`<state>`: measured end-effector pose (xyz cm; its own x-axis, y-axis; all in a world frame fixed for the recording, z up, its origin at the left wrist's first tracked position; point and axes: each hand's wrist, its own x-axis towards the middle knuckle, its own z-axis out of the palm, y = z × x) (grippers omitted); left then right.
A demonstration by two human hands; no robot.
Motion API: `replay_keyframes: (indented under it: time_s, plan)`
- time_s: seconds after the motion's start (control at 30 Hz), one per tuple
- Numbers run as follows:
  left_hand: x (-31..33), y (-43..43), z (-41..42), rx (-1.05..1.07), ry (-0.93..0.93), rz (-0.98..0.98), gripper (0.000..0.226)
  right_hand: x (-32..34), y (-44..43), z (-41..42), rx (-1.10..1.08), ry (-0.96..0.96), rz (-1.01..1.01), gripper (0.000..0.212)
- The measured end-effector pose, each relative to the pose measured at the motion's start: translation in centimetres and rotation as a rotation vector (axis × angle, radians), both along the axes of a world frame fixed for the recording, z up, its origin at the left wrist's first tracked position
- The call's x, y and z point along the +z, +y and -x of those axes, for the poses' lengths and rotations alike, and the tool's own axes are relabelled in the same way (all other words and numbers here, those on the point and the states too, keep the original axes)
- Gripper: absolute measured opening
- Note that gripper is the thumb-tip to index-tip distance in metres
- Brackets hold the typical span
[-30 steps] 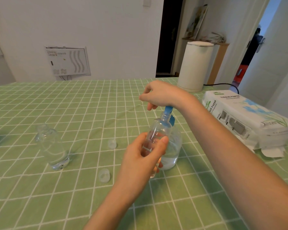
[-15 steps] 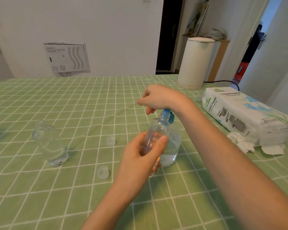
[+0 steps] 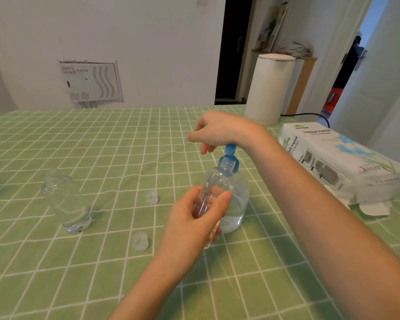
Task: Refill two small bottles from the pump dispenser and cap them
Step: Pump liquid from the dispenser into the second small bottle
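My left hand [image 3: 194,220] grips a small clear bottle [image 3: 217,181], uncapped, its open neck held right under the blue pump head. My right hand [image 3: 217,132] rests on top of the blue pump [image 3: 229,150] of the clear dispenser [image 3: 237,204], which stands on the table just behind the small bottle. A second clear bottle [image 3: 65,202] stands uncapped at the left with a little liquid at its bottom. Two clear caps lie on the cloth: one cap [image 3: 152,197] further back, another cap [image 3: 140,241] nearer me.
The table has a green checked cloth [image 3: 102,146]. A pack of tissue paper [image 3: 337,160] lies at the right with loose tissue by it. A white kettle [image 3: 268,88] with a black cord stands at the back right edge.
My right hand has lifted a little and more of the blue pump stem shows. My view has tilted slightly downward. The small bottle stays at the spout.
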<state>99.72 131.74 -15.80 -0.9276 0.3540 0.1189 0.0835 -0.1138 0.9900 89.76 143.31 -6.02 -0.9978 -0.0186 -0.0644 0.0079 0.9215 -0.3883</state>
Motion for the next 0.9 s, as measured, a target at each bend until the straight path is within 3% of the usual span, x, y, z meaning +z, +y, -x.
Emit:
replay_keyframes:
  time_s: [0.23, 0.47, 0.9]
  plan:
    - [-0.11, -0.08, -0.03, 0.031, 0.036, -0.023, 0.040, -0.22, 0.00, 0.05, -0.013, -0.003, -0.010, 0.034]
    - [0.00, -0.15, 0.12, 0.028, 0.062, -0.036, 0.027, -0.13, -0.01, -0.08, -0.019, -0.004, -0.001, 0.034]
    - [0.22, 0.16, 0.21, 0.006, -0.014, -0.042, 0.035, -0.34, -0.24, -0.10, -0.002, 0.003, -0.030, 0.035]
